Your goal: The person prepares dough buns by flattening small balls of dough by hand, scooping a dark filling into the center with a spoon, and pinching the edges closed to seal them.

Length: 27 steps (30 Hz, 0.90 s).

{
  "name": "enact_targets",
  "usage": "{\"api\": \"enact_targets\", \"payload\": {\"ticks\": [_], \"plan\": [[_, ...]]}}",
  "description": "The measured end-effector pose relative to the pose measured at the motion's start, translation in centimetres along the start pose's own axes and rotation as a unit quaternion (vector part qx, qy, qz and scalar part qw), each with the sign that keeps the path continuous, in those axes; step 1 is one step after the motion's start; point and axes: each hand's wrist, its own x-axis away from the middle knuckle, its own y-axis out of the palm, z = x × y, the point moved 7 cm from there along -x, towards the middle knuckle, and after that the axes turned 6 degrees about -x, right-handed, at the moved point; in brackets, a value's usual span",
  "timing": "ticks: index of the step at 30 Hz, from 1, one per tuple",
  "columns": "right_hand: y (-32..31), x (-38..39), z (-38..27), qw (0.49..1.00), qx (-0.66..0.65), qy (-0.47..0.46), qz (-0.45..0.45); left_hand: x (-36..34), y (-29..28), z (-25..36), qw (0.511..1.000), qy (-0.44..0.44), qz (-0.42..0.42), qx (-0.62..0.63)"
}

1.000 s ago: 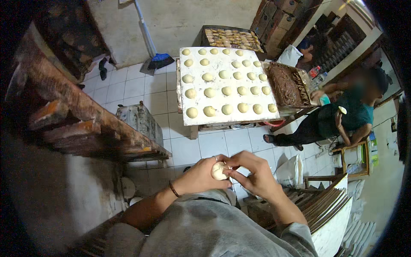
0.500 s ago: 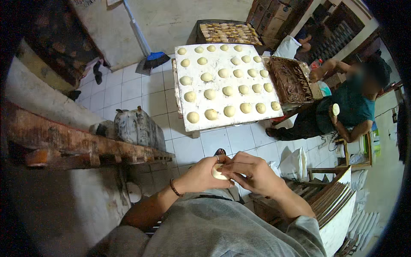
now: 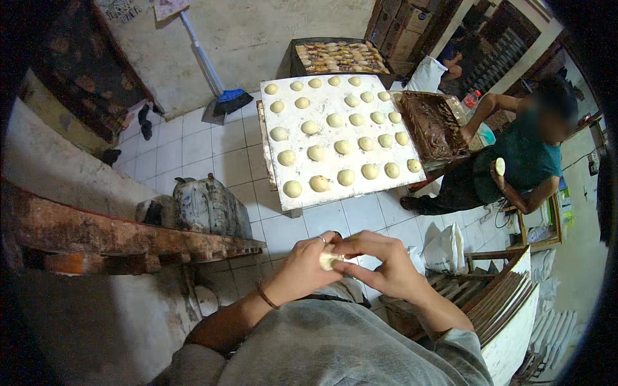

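Note:
Close in front of my body, a small ball of pale dough [image 3: 327,260] rests in my left hand [image 3: 301,267], whose fingers curl round it. My right hand [image 3: 380,260] pinches the top of the same dough ball with thumb and fingertips. Most of the dough is hidden by the fingers. Beyond my hands stands a white floured board [image 3: 322,164], carrying rows of round dough balls [image 3: 343,147]. To its right sits a tray of dark brown paste [image 3: 428,125]. A co-worker [image 3: 537,151] reaches one hand into that tray and holds a piece of dough [image 3: 500,166] in the other.
A tray of filled pastries [image 3: 341,56] lies behind the board. A blue broom [image 3: 228,96] leans on the wall. At the left are a worn wooden ledge [image 3: 129,231] and a dirty jerrycan [image 3: 212,206]. A rack of stacked boards [image 3: 496,315] and a white sack [image 3: 445,249] are at the right.
My right fingers have shifted on the dough ball, which stays in my hands. The co-worker's hand has moved down into the brown paste. The whole view has tilted slightly.

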Motion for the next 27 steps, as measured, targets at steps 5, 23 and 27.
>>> {"api": "enact_targets", "payload": {"ticks": [5,23,27], "plan": [[1.0,0.2,-0.1,1.000,0.016,0.019,0.013,0.6,0.1,0.3,1.000,0.023,0.003,0.018],[0.2,2.6,-1.0,0.998,0.065,-0.014,-0.009,1.3,1.2,2.1,0.998,0.024,-0.049,0.041],[-2.1,3.2,-2.1,0.998,0.019,-0.016,0.063,0.8,2.7,2.6,0.999,0.031,-0.006,0.007]]}}
